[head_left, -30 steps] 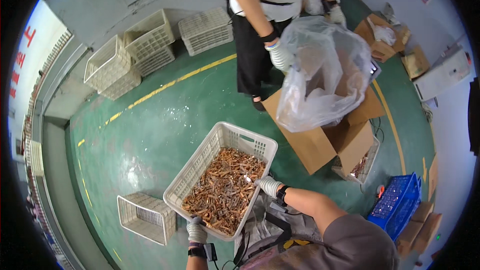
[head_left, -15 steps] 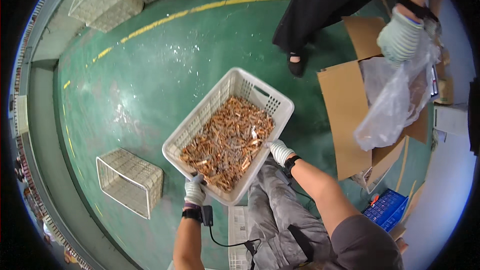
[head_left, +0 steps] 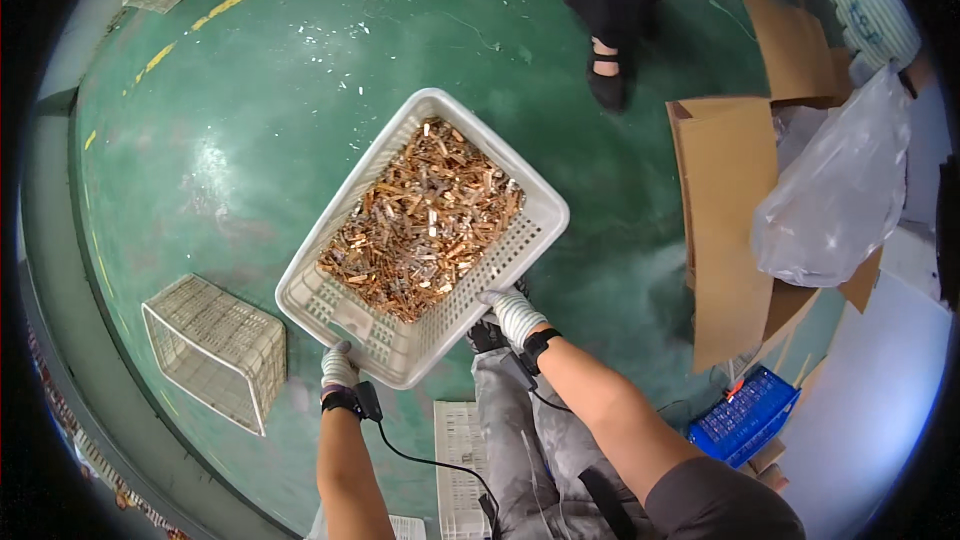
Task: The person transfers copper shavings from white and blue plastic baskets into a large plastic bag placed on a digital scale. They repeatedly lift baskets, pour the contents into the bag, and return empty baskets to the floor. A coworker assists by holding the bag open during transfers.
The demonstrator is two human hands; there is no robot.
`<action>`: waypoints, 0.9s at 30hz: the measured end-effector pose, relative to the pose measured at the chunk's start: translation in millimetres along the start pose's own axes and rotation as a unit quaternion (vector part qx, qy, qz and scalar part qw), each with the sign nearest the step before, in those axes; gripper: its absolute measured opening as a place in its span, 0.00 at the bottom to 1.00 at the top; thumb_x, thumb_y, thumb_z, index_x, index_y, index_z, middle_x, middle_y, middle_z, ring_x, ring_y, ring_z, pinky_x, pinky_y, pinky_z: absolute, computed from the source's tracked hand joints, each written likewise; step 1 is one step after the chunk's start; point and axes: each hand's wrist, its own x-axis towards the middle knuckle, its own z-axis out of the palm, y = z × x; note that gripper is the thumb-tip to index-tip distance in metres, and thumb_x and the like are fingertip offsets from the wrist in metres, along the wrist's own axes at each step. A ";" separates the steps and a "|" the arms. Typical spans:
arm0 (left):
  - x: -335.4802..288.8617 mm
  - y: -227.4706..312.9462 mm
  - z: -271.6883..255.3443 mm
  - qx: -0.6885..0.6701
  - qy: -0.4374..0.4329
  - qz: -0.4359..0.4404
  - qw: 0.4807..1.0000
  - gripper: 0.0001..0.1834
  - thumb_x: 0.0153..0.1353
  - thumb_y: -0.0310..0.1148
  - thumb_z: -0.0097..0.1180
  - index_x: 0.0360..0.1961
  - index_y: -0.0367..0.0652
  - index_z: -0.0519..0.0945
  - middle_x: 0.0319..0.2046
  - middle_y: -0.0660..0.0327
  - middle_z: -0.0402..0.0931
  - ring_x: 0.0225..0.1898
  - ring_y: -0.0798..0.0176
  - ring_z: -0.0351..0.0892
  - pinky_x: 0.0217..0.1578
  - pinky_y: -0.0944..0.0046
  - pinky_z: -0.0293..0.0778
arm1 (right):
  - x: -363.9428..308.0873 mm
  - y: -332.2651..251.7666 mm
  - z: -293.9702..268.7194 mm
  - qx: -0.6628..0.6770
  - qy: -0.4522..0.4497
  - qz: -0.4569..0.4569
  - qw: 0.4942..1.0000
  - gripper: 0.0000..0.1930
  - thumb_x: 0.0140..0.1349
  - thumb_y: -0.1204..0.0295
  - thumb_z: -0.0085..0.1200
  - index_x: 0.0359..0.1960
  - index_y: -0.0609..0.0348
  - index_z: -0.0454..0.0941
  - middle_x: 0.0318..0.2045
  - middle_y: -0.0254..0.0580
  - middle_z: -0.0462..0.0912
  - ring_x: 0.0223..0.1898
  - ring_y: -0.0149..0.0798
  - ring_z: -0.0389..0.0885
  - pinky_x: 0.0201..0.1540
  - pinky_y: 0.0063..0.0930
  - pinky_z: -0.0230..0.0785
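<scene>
Many coppery pieces (head_left: 425, 220), kind unclear

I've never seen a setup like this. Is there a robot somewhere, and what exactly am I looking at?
There's no robot here: a person is working with their own gloved hands. The view comes from a wide fisheye camera worn on the head, looking down, so straight edges bend near the rim.

The left hand and right hand grip the rim of a white plastic crate holding many small copper-coloured pieces.

On the green floor, a similar crate lies on its side. To the right, a translucent plastic bag hangs by an open cardboard box, with a co-worker's gloved hand at its top.
</scene>
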 end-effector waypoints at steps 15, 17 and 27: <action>-218.7 -31.0 99.5 0.263 -0.377 0.265 0.848 0.23 0.58 0.22 0.57 0.56 0.40 0.71 0.36 0.62 0.75 0.36 0.65 0.76 0.38 0.67 0.75 | -212.9 40.9 -211.3 -0.290 0.113 -0.202 0.929 0.17 0.63 0.63 0.53 0.47 0.61 0.78 0.42 0.48 0.83 0.47 0.42 0.79 0.51 0.33 0.69; -294.7 -33.4 134.6 0.310 -0.430 0.357 0.769 0.23 0.58 0.22 0.56 0.56 0.38 0.71 0.39 0.61 0.75 0.42 0.63 0.75 0.46 0.66 0.74 | -248.0 52.2 -252.5 -0.322 0.181 -0.231 0.900 0.17 0.61 0.64 0.53 0.48 0.60 0.78 0.45 0.51 0.82 0.49 0.48 0.79 0.53 0.37 0.69; -525.5 -103.4 275.7 0.539 -0.353 0.737 0.206 0.44 0.46 0.43 0.65 0.64 0.43 0.62 0.59 0.50 0.66 0.61 0.46 0.63 0.65 0.42 0.53 | -332.7 -51.7 -444.4 -0.511 0.462 -0.420 0.591 0.33 0.49 0.70 0.57 0.61 0.50 0.66 0.61 0.48 0.63 0.62 0.55 0.61 0.62 0.53 0.56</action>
